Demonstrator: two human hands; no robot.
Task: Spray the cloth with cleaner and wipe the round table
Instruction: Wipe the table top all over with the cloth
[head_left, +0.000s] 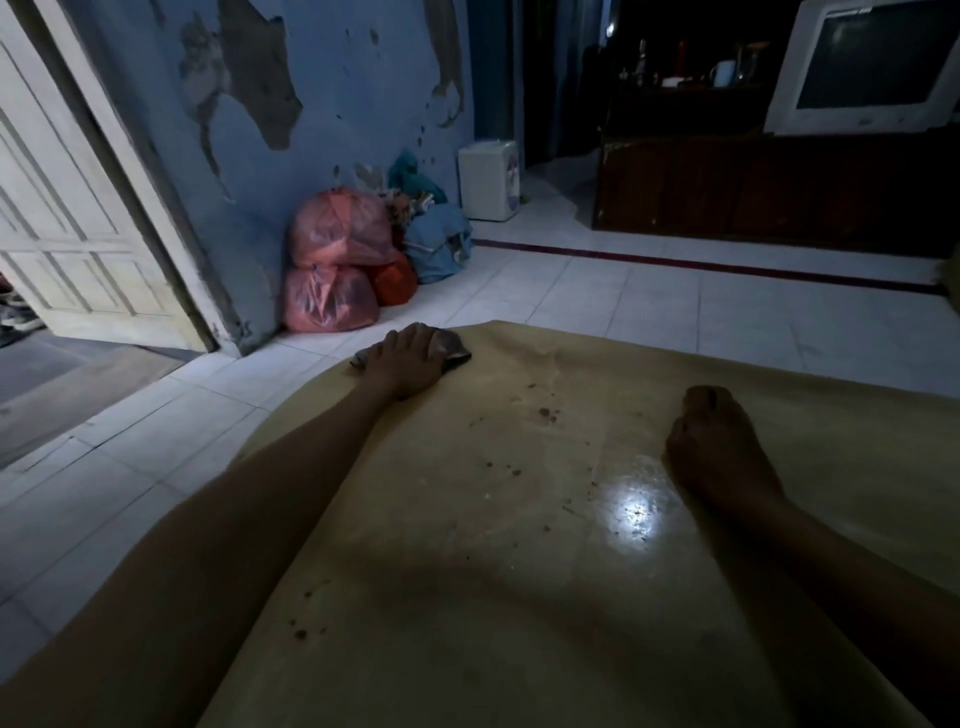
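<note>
Left hand: the left hand (410, 358) is laid flat on the cloth (451, 347) with fingers spread and fairly straight, pressing it down at the far left edge of the table.
Cloth: a small dark, crumpled cloth is seen under the left palm, with corners showing at both sides of the hand, right at the table's rim.
Right hand: the right hand (719, 449) is rested on the tabletop towards the right, fingers curled under into a loose fist; nothing is seen held in it.
Table: the round table (467, 571) is covered by a tan, glossy surface; dark specks and smudges are scattered over its middle, and a bright glare is reflected just beside the right wrist.
Cleaner: no spray bottle can be made out.
Surroundings: pink plastic bags (337, 260) are stacked against a peeling blue wall (337, 93) on the white tiled floor (675, 306); an old monitor (867, 67) is set on a dark cabinet (753, 187).
</note>
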